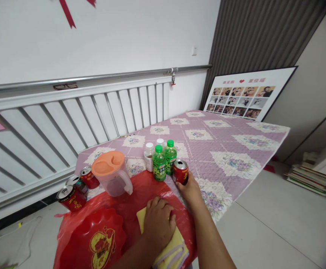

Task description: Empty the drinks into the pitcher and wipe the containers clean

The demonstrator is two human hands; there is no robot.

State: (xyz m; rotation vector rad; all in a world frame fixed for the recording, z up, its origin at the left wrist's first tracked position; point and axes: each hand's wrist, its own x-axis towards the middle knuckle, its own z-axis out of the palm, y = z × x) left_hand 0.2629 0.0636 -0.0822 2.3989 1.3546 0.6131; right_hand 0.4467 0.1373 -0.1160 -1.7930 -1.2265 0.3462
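My left hand presses down on a folded yellow cloth with a pale purple trim, its fingers together and bent over the cloth. The cloth lies on red plastic sheeting. My right hand is closed round the lower part of a red drink can, which stands upright. Just left of that can are two green-capped bottles with green labels. Behind them stand two white-capped bottles, one mostly hidden.
A clear pitcher with an orange lid stands left of the bottles. Several cans stand at the table's left edge. A red scalloped tray lies near me. Behind are a purple flowered tablecloth, a radiator and a photo board.
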